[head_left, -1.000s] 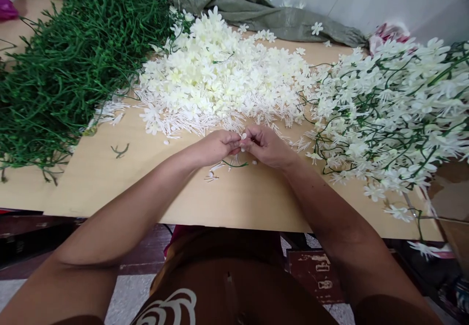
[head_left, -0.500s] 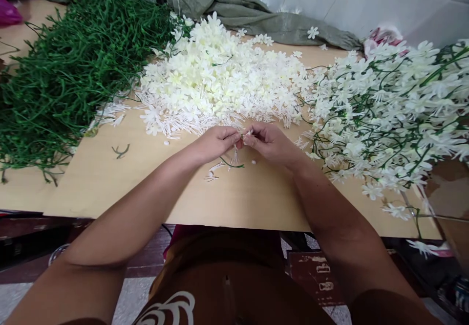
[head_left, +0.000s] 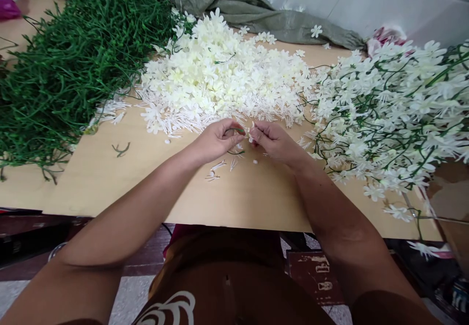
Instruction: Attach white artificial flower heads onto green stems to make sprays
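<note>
Over the tabletop [head_left: 234, 198], my two hands meet near the white pile. My left hand [head_left: 216, 140] pinches a thin green plastic stem [head_left: 236, 130] between thumb and fingers. In the fingertips of my right hand [head_left: 273, 138] is a small white artificial flower [head_left: 251, 132], close to the stem's end; whether the two join is too small to tell. Just beyond my hands lies a heap of white artificial blossoms [head_left: 223, 75] with white stamens along its near edge. A few loose white stamens [head_left: 215, 169] lie below my left hand.
Green plastic stems [head_left: 88, 66] are heaped at the left. Finished-looking flower sprays [head_left: 384, 115] with green stems pile up at the right. A stray green stem piece [head_left: 120, 149] lies left of my arm. Grey-green cloth [head_left: 286, 24] runs along the tiled wall [head_left: 395, 2].
My hands have drawn slightly apart, and the green stem in my left fingers and the white flower in my right now show more clearly. The view has shifted a little.
</note>
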Action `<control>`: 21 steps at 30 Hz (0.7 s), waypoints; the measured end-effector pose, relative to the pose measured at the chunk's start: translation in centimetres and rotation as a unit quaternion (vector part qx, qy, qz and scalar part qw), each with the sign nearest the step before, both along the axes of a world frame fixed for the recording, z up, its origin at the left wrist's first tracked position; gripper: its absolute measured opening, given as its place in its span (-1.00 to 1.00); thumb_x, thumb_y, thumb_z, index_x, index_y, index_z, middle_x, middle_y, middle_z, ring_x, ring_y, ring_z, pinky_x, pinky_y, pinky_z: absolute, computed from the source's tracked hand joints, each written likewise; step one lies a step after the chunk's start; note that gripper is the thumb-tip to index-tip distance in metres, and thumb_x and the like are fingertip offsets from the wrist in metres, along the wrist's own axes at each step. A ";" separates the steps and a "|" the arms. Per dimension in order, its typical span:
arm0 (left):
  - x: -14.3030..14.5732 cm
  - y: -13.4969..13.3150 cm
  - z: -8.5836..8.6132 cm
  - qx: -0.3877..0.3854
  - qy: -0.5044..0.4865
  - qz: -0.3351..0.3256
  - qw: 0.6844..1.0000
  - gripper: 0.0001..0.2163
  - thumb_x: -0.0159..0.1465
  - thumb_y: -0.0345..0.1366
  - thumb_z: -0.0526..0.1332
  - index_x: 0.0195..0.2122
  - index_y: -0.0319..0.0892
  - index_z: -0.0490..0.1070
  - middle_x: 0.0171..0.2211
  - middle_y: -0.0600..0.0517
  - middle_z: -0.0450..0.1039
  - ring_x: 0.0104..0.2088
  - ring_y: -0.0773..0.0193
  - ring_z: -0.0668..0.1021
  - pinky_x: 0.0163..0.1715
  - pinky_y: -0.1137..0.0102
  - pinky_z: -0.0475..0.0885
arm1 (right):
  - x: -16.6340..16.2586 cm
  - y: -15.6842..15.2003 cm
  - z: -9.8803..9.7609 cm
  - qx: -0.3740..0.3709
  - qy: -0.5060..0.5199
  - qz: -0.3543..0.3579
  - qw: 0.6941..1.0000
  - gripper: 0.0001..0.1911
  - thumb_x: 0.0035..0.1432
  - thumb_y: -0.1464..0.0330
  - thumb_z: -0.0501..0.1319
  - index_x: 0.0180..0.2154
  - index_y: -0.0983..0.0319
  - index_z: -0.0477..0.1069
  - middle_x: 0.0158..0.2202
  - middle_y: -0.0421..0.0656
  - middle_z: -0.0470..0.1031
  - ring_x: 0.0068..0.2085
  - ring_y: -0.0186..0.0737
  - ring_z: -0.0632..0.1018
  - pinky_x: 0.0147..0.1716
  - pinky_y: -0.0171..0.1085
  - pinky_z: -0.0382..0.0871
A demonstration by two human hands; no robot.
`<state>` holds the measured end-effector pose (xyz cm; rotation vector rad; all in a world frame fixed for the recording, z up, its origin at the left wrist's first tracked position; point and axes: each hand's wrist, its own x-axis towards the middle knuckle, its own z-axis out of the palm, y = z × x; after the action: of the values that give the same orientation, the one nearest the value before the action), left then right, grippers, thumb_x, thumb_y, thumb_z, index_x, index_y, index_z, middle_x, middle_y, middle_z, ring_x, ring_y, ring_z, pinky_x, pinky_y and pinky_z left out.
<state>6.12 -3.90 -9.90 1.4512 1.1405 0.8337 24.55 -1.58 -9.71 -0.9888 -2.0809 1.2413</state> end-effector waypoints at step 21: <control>0.6 -0.4 1.0 -0.046 -0.045 0.060 0.996 -0.96 0.12 -0.46 0.17 -0.43 -0.22 0.32 -0.65 0.20 0.18 -0.62 0.51 0.21 -0.58 0.54 0.09 | -1.4 -1.2 -0.8 0.074 0.046 -0.055 0.995 -0.65 0.13 0.10 0.26 -0.39 0.20 0.21 -0.53 -0.33 0.15 -0.52 -0.43 0.19 -0.49 -0.32 0.10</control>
<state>6.77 -4.30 -8.93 1.2671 1.1912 0.9088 23.18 -2.82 -10.52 -0.9467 -1.9881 1.0411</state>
